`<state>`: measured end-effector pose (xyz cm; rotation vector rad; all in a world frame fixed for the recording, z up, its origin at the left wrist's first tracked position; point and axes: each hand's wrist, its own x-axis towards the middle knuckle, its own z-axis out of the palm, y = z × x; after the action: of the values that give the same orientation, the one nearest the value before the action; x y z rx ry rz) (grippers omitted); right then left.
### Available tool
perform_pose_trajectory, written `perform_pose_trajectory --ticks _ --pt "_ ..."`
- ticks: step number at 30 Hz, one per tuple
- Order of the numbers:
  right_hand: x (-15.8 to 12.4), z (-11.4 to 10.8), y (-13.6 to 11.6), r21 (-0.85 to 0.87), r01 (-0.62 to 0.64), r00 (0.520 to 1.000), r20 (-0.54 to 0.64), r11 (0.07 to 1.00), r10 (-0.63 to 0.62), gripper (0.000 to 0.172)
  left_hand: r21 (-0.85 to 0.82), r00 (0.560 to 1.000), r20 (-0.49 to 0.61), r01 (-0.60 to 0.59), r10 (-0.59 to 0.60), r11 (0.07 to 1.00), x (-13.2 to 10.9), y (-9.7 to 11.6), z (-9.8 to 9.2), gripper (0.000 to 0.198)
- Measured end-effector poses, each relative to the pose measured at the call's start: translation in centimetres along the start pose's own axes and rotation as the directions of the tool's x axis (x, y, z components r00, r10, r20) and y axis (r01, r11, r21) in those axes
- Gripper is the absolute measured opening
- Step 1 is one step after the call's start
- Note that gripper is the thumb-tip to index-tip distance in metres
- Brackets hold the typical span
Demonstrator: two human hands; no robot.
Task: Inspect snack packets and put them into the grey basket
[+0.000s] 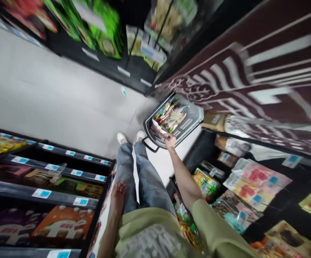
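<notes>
Basket [194,114]: dk grey, perf'd, multicol. pkts [175,117] inside.

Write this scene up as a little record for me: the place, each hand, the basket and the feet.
Place: aisle with stocked shelves and pale floor
Right hand: reaching to the basket, by a whitish packet; grip unclear
Left hand: lowered beside the jeans, fingers loosely curled
Basket: dark, holding colourful packages
Feet: white shoes

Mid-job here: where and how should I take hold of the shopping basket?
Probably by its black handle, coming from the near end, beside the white shoes: the loop juts out past the end of the basket, clear of the contents.
</notes>
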<state>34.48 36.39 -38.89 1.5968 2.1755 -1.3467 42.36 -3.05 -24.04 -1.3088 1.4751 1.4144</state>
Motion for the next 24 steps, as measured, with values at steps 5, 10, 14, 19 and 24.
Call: perform_pose_trajectory --ticks 5,10,14,19,24 --pt "-6.8 -6.5 -9.7 0.42 0.03 0.999 -0.054 0.907 -0.008 0.029 0.091 0.993 0.056 -0.108 0.103 0.99 -2.6 3.5 1.6 0.044" --pt "-13.5 -9.8 -17.4 0.707 0.045 0.994 0.04 0.706 -0.103 0.037 0.097 0.961 0.176 -0.232 0.213 0.968 -6.9 8.9 2.4 0.035" --pt "-19.5 -9.3 -21.0 0.852 -0.132 0.953 0.25 0.506 -0.173 0.041 -0.083 0.887 0.279 -0.36 0.369 0.929 -11.2 13.5 3.4 0.045" --pt "-27.6 -8.7 -22.8 0.827 -0.316 0.813 0.488 0.465 -0.317 0.039 -0.44 0.784 0.272 -0.415 0.559 0.796 -17.1 18.5 5.8 0.066" --pt "-30.0 -10.8 -24.0 0.743 -0.287 0.717 0.585 0.605 -0.378 0.034 -0.533 0.766 0.152 -0.468 0.624 0.705 -20.3 20.8 7.0 0.067"
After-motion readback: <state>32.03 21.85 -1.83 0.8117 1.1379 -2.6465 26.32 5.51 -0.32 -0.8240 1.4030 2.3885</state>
